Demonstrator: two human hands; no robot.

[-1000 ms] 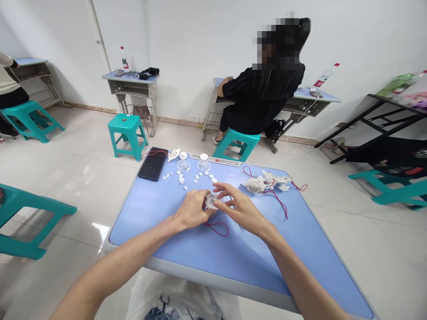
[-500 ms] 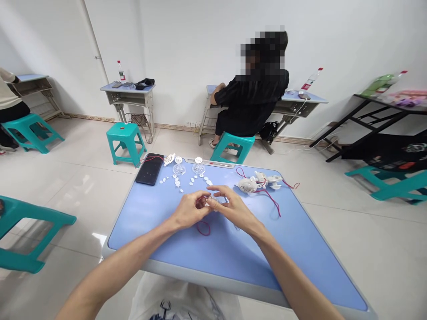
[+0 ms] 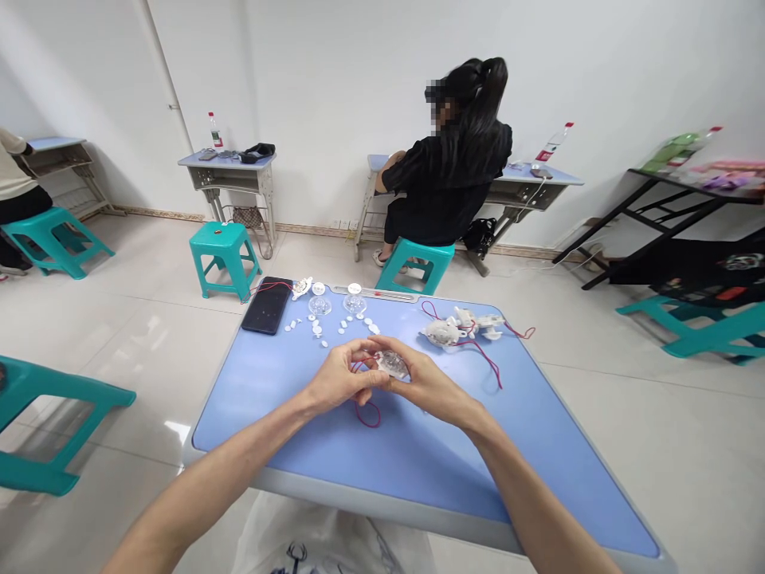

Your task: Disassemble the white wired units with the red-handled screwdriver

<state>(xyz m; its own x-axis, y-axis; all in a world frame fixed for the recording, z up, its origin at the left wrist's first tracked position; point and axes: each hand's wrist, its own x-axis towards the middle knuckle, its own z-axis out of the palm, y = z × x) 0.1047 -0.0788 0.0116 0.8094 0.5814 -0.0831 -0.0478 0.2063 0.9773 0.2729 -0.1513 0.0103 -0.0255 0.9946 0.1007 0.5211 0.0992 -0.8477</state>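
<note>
My left hand and my right hand meet over the middle of the blue desk. Both pinch a small clear and white plastic part held between the fingertips. A red string hangs from it and loops on the desk under my left hand. Beyond my hands lie several small white plastic pieces and two clear domes. A cluster of white assembled parts with red string sits to the right.
A black phone lies at the desk's far left corner. A person in black sits with their back to me at another desk. Teal stools stand on the tiled floor. A white bag sits below the near desk edge.
My hands have drawn closer together and slightly nearer me, with the plastic part now raised between the fingertips. The view tilted up a little.
</note>
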